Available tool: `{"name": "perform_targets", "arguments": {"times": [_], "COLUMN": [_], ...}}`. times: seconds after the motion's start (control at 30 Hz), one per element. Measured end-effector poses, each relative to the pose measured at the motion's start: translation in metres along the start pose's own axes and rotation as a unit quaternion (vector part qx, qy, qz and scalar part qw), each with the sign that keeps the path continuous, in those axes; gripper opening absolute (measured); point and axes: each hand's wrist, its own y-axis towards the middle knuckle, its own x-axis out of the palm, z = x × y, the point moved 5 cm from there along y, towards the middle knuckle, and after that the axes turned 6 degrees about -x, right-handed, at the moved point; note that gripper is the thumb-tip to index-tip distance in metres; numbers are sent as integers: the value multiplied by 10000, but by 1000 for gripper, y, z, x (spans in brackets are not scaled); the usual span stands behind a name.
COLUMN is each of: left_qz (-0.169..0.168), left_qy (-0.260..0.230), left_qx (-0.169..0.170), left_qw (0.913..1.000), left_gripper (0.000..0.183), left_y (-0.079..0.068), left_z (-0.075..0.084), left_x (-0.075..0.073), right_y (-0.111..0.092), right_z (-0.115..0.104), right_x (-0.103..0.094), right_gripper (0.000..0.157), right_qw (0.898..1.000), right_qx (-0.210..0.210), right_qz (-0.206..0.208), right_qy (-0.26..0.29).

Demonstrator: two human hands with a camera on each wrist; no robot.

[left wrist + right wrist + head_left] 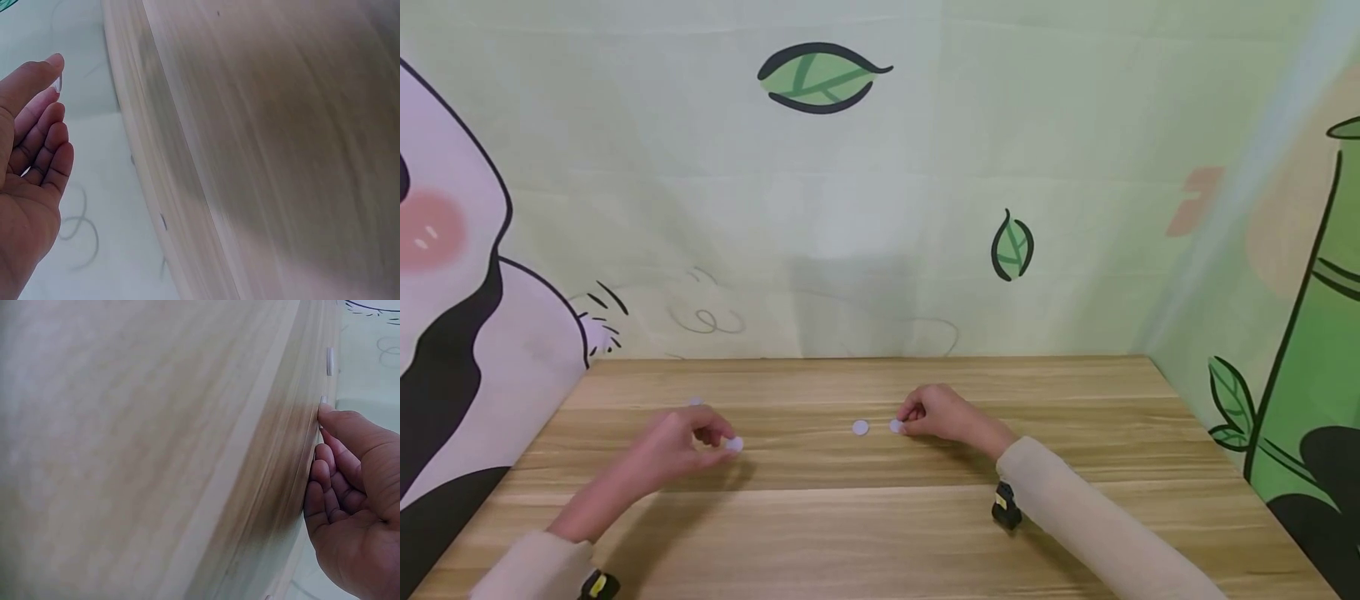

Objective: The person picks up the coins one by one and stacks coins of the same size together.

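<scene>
My left hand (pixel 672 450) pinches a small white disc (pixel 734 444) between thumb and forefinger, over the left part of the wooden table. In the left wrist view the disc (pixel 59 83) shows edge-on at the fingertips. The right hand (pixel 946 414), low at the table's surface, grips another white disc (pixel 896 426) by its right edge with thumb and forefinger. Just left of it, one more white disc (pixel 861 427) lies flat on the wood. A further pale disc (pixel 696 402) shows behind the left hand, partly covered by it.
The wood-grain table (pixel 865 533) ends at a cloth backdrop (pixel 880 183) printed with leaves, which also rises along both sides. Each wrist carries a small black device, the right one (pixel 1006 507) hanging below the beige sleeve (pixel 1075 508).
</scene>
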Motion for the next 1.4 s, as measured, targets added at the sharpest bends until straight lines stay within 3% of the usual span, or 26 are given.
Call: {"name": "perform_targets", "arguments": {"times": [0.47,0.7,0.87,1.2,1.4], "left_qz": [-175,-175,-203,-151,-203], "left_qy": [-162,-158,-165,11,-160], "left_qx": [246,309,300,155,282], "left_qw": [9994,9992,9992,9998,9993], "left_gripper": [12,14,14,14,14], "left_y": [12,13,13,15,17], "left_z": [9,8,9,13,15], "left_x": [13,17,17,17,20], "right_y": [1,2,2,3,2], "right_z": [-1,-3,-6,-10,-10], "right_x": [0,4,5,4,4], "right_gripper": [4,18,16,10,11], "right_qw": [9995,9973,9948,9962,9985], "right_qx": [-266,-527,-729,-600,-378], "right_qz": [-64,-330,-391,-242,-164], "right_qy": [-161,-382,-585,-580,-354]}}
